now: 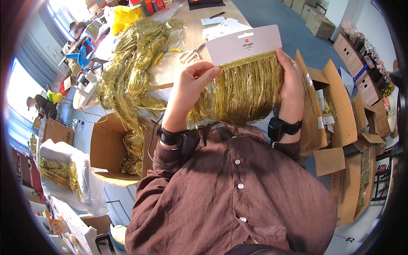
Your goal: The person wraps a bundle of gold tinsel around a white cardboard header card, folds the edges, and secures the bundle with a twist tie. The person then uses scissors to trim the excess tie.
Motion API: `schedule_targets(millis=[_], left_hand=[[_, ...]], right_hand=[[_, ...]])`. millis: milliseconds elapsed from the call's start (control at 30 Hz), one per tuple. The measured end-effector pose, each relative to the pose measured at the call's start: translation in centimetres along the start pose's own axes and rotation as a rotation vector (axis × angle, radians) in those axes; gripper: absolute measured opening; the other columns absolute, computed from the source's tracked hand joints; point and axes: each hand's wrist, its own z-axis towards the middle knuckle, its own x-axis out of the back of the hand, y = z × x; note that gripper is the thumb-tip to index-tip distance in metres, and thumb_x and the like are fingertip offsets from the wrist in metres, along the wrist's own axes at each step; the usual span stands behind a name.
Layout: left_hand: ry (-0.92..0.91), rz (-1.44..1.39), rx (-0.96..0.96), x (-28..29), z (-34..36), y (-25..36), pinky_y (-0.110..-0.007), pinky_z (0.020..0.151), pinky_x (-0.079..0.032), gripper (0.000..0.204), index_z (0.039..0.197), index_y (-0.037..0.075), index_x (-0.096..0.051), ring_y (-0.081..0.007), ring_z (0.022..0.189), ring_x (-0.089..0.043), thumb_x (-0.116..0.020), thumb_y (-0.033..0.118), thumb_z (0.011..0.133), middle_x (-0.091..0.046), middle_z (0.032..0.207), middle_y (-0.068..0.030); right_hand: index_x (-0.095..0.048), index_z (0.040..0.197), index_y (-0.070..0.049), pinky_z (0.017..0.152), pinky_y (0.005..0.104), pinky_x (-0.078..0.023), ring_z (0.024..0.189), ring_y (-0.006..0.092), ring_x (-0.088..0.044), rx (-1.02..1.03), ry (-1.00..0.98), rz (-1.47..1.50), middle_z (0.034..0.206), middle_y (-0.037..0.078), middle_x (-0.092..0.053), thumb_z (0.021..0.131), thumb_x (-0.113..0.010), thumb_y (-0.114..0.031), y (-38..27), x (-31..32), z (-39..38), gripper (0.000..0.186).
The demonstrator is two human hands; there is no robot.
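Note:
Between my two hands hangs a gold tinsel fringe (242, 89), its top edge against a white header card (244, 44) with a hanging slot. My left hand (193, 83) pinches the fringe's upper left corner between thumb and fingers. At the other end, my right hand (291, 78) grips the right edge of card and fringe, thumb in front. A long heap of loose gold tinsel (131, 63) lies on the table to the left and trails over its edge. Beyond my left hand are scissors (192, 55) and yellow-handled pliers (165, 55).
The wooden table (236, 15) carries papers (223, 29) and a yellow plastic bag (125, 18). An open cardboard box (104, 144) with tinsel stands below it at left. At right, another open box (312, 114) holds packed pieces. White plastic wrapping (91, 191) lies lower left.

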Motion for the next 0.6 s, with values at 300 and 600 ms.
schedule_targets(millis=[300, 600], left_hand=[[-0.042, -0.412, 0.034, -2.8, 0.0, -0.8, -0.021, 0.079, -0.047, 0.013, 0.1, 0.002, -0.072, -0.0042, 0.083, -0.061, -0.071, 0.013, 0.092, -0.07, 0.091, 0.0008], [0.075, -0.11, -0.121, -4.2, -0.8, 0.0, -0.02, 0.074, -0.047, 0.014, 0.102, 0.001, -0.072, -0.0055, 0.082, -0.058, -0.071, 0.009, 0.09, -0.065, 0.094, 0.0003]], right_hand=[[-0.062, 0.111, 0.007, 0.075, 0.0286, -0.055, 0.086, 0.0168, -0.068, -0.031, 0.11, -0.487, 0.099, 0.013, -0.07, 0.094, -0.07, -0.033, 6.5, -0.2, 2.7, 0.044], [-0.069, 0.11, 0.003, 0.079, 0.0236, -0.053, 0.091, 0.0098, -0.065, 0.124, -0.295, -0.347, 0.098, 0.007, -0.072, 0.088, -0.077, -0.018, 2.3, -5.0, -3.3, 0.031]])
